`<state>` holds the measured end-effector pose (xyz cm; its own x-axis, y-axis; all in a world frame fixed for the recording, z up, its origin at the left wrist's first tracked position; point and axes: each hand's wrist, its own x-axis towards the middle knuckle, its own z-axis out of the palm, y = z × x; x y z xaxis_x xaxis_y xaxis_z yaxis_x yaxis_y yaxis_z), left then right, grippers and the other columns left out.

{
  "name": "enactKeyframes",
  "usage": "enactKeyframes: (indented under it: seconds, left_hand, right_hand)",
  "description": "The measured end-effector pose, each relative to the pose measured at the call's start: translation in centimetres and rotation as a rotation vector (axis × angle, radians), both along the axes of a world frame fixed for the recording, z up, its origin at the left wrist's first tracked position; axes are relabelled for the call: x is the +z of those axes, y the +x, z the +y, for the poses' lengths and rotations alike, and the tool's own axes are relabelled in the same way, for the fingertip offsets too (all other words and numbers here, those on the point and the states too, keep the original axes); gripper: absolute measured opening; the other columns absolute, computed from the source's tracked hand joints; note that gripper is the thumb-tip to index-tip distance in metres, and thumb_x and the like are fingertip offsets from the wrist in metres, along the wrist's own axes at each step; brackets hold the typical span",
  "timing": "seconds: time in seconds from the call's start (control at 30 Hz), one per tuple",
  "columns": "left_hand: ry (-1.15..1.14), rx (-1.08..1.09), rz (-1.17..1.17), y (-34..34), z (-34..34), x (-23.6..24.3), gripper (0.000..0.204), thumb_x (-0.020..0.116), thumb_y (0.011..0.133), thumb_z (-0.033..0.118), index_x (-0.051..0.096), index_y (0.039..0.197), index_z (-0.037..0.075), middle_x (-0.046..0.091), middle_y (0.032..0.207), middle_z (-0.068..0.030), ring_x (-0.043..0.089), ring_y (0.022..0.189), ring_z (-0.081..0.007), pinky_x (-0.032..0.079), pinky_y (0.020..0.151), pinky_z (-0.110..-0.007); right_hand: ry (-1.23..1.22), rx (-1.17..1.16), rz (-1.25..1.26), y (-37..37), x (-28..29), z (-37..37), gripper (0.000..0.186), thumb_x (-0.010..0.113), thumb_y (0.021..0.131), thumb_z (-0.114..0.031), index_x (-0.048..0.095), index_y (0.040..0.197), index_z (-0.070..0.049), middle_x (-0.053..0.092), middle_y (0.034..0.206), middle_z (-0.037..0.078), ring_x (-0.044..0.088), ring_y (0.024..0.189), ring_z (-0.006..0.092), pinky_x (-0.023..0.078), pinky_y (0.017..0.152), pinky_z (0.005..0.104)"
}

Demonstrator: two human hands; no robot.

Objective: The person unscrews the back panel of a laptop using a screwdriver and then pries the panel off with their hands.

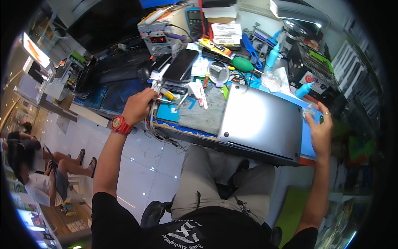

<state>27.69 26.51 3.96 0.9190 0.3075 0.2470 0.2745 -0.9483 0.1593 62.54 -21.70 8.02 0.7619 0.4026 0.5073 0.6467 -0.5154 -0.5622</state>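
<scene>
A silver laptop (261,120) lies closed with its underside up at the front right of the workbench, dark round feet at its corners. Beyond its right edge is my right hand (322,132), a ring on one finger, thumb and fingers bent around a crumpled whitish wad (309,111). At the bench's left front, my left hand (140,106) wears a red watch (120,124) and has its fingers curled together beside a bundle of cables. A thin pale tool (166,101) extends from near those fingertips; whether they grip it is hard to tell.
Behind the laptop stand turquoise bottles (272,56) and a green air blower (242,64). A black phone (181,65) lies left of a round clear-lidded container (218,72). A power supply (156,39) stands at the back. Cables (151,124) hang over the front edge. People sit at far left.
</scene>
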Motion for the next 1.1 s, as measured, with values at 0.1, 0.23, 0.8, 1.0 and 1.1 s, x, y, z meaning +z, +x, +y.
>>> enactKeyframes:
  seconds: [0.1, 0.23, 0.8, 1.0, 1.1]
  left_hand:
    - [0.002, 0.083, 0.0, 1.3, -0.4, -1.2, 0.04, 0.059, 0.084, -0.008, 0.067, 0.118, 0.009, 0.065, 0.111, -0.0127, 0.069, 0.101, -0.0391, 0.055, 0.083, -0.045]
    - [0.023, 0.088, -0.113, 0.2, -0.9, -2.6, 0.043, 0.06, 0.087, -0.005, 0.068, 0.126, 0.01, 0.064, 0.124, -0.0142, 0.069, 0.105, -0.0406, 0.056, 0.083, -0.045]
    - [-0.042, -0.147, -0.444, 6.0, -13.1, 2.6, 0.017, 0.075, 0.093, 0.001, 0.068, 0.109, 0.0, 0.064, 0.089, -0.0131, 0.068, 0.075, -0.0254, 0.054, 0.065, -0.037]
    - [-0.111, -0.384, -0.191, 22.0, -22.4, 6.1, 0.021, 0.076, 0.092, 0.011, 0.068, 0.108, 0.0, 0.065, 0.094, -0.0175, 0.068, 0.08, -0.0347, 0.053, 0.068, -0.044]
    - [0.085, -0.242, -0.052, 31.0, -22.0, 3.9, 0.033, 0.076, 0.092, 0.024, 0.067, 0.113, 0.0, 0.067, 0.105, -0.0195, 0.072, 0.09, -0.0396, 0.057, 0.076, -0.052]
  right_hand:
    - [0.017, 0.08, -0.015, 0.4, -0.3, 0.0, 0.038, 0.079, 0.09, -0.009, 0.068, 0.124, 0.005, 0.072, 0.112, 0.017, 0.069, 0.106, 0.0282, 0.052, 0.096, 0.0379]
    - [-0.067, 0.165, -0.061, 2.1, -0.6, 1.0, 0.011, 0.072, 0.092, -0.004, 0.072, 0.099, 0.004, 0.072, 0.097, 0.017, 0.07, 0.094, 0.0344, 0.054, 0.085, 0.0406]
    - [-0.751, 0.018, 0.164, 11.2, -2.1, -0.2, 0.025, 0.07, 0.087, -0.009, 0.077, 0.111, -0.004, 0.076, 0.113, 0.022, 0.074, 0.105, 0.0403, 0.057, 0.095, 0.0507]
    - [-0.527, -0.238, -0.144, 12.2, -1.2, -0.7, 0.017, 0.07, 0.086, -0.009, 0.077, 0.101, -0.002, 0.076, 0.103, 0.024, 0.076, 0.096, 0.0415, 0.061, 0.084, 0.0518]
    - [-0.556, -0.245, -0.266, 14.5, -1.6, 0.4, 0.013, 0.068, 0.087, -0.008, 0.076, 0.097, -0.002, 0.077, 0.1, 0.024, 0.076, 0.091, 0.0417, 0.062, 0.079, 0.0514]
